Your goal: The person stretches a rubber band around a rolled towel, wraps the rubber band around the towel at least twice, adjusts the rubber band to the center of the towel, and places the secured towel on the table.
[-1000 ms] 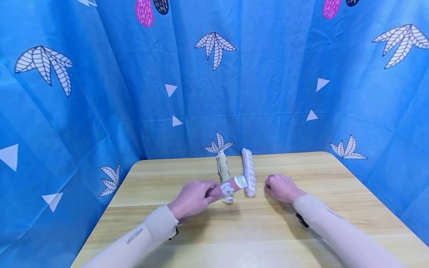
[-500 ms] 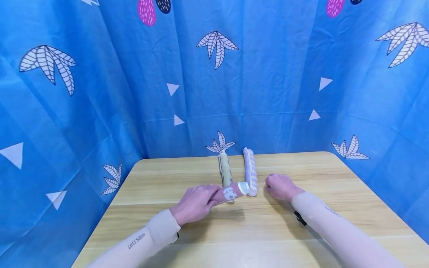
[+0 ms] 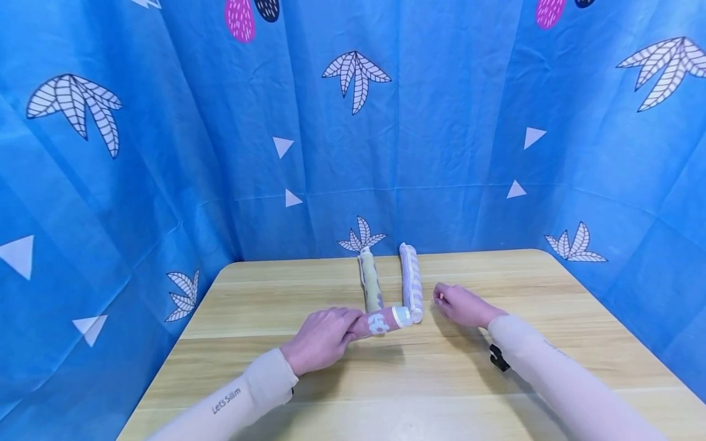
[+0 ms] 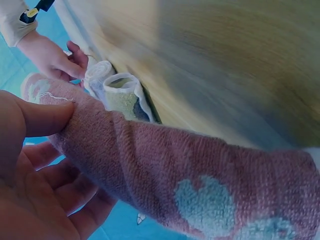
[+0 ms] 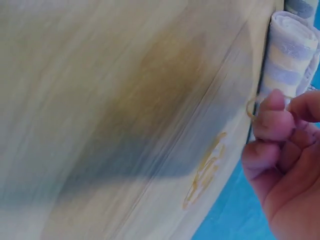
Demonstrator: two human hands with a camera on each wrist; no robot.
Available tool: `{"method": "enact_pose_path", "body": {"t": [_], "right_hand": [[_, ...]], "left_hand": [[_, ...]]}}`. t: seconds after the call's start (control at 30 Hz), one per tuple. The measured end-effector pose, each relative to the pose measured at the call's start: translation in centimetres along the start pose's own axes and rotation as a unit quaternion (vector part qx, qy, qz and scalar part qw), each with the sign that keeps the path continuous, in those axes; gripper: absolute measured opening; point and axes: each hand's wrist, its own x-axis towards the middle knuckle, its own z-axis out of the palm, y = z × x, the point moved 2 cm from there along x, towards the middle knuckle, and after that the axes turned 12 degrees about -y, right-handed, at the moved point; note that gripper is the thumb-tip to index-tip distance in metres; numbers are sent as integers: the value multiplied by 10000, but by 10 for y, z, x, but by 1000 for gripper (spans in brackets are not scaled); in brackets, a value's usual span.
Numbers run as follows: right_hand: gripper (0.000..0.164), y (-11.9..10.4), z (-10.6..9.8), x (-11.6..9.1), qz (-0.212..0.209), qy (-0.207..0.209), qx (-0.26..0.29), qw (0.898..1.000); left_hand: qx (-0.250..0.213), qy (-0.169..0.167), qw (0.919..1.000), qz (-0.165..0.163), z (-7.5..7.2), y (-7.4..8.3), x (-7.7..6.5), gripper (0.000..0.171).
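My left hand (image 3: 322, 340) grips a pink rolled towel (image 4: 145, 160) with pale flower shapes, thumb on top and fingers beneath. In the left wrist view a loose white thread lies on this roll near the thumb. Two more rolled towels lie on the table: a green one (image 3: 371, 282) and a lilac-and-white striped one (image 3: 411, 282). In the head view the pink roll crosses in front of their near ends. Right of the striped roll, my right hand (image 3: 460, 304) has its fingers curled, pinching a thin yellowish rubber band (image 5: 249, 109).
Several loose rubber bands (image 5: 204, 172) lie in a small heap on the wooden table (image 3: 265, 288), seen in the right wrist view. A blue patterned curtain (image 3: 353, 153) hangs behind the table and along both sides.
My left hand has lowered the pink roll slightly and shifted it a little right. My right hand has turned, and its fingertips now show. The green and striped rolls stay in place.
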Motion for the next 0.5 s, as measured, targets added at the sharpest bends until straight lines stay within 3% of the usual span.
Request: {"method": "enact_pose_path", "body": {"t": [0.27, 0.4, 0.5], "right_hand": [[9, 0, 2, -5, 288, -519, 347, 9976], [23, 0, 1, -9, 290, -573, 236, 9977], [33, -3, 1, -11, 76, -612, 511, 9968]], "left_hand": [[100, -22, 9999, 9, 4, -1, -2, 34], [123, 13, 9999, 26, 5, -2, -2, 34], [144, 36, 9999, 20, 6, -2, -2, 34]]}}
